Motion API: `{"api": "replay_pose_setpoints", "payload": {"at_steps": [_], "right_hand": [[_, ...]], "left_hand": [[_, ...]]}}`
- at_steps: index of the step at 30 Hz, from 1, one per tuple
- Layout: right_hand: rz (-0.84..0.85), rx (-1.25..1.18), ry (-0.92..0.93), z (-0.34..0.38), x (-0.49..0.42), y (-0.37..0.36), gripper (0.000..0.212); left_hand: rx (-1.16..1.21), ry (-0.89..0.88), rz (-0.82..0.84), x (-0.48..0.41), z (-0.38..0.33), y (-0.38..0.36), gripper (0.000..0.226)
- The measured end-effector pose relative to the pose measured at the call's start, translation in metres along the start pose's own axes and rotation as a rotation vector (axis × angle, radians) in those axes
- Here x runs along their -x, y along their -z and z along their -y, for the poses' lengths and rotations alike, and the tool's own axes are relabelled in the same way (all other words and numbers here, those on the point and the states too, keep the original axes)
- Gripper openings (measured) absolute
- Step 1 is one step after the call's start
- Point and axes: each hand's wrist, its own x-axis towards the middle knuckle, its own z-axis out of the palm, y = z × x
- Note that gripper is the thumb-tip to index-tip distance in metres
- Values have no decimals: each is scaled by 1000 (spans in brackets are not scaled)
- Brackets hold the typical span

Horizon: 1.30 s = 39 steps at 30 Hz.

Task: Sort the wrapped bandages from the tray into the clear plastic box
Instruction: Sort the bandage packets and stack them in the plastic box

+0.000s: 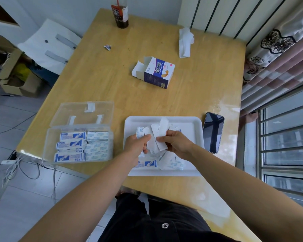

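hands together over the white tray point(191, 124), at the near side of the wooden table point(103, 81). left hand point(136, 144) curled round a fan of wrapped bandages point(154, 137), thumb on top, gripping the bundle at its lower end. right hand point(176, 144) right alongside, thumb and forefinger pinching a plain white strip at the edge of that same fan. strips poking up and away from the knuckles, mostly blank side showing, one blue-printed at the left edge. loose bandages point(173, 163) scattered in the tray beneath the wrists, one with blue print face up by the near rim.

clear plastic box point(48, 149) just left of the tray, not touching it, lid point(84, 112) thrown back behind it. inside, two columns already: blue-and-white printed fronts on the left, paler patterned backs on the right (stacked, so no telling how deep).

dark phone point(213, 132) lying screen up just right of the tray. further up the table, opened bandage carton point(156, 74) on its side, flaps out. crumpled white tissue point(185, 41) beyond it to the right, tiny wrapper scrap point(107, 47) off to the left, dark drink bottle point(122, 14) at the far edge.
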Motion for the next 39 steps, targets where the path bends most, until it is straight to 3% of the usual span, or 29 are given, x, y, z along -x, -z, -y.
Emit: {"api": "replay_pose_setpoints", "payload": {"at_steps": [5, 10, 13, 18, 20, 23, 26, 29, 31, 33, 39], "right_hand": [[-166, -42, 1, 4, 0, 6, 9], [-318, 371, -22, -2, -9, 13, 6], [-357, 507, 9, -3, -9, 14, 5], [-565, 675, 130, -2, -5, 12, 34], [-604, 679, 248, -2, -4, 9, 30], [-504, 578, 327, -1, -1, -1, 21], [-497, 744, 327, 0, 2, -11, 23], [-360, 535, 362, 3, 10, -16, 28], [-133, 386, 246, 6, 16, -18, 38], [-6, 441, 121, 6, 17, -22, 39], [102, 372, 86, 2, 10, -20, 29]], "left_hand": [[164, 87, 33, -3, -3, 6, 32], [452, 227, 105, -4, -5, 0, 36], [464, 241, 211, 1, -8, -2, 38], [395, 201, 224, 4, -11, -2, 35], [400, 200, 215, 4, -12, -2, 36], [392, 205, 196, 2, -11, -2, 35], [375, 210, 176, 1, -9, -2, 34], [422, 211, 164, 0, -8, -3, 31], [375, 195, 159, -1, -6, -2, 28], [298, 186, 149, -1, -6, -2, 28], [155, 118, 68, 5, -6, -4, 34]]}}
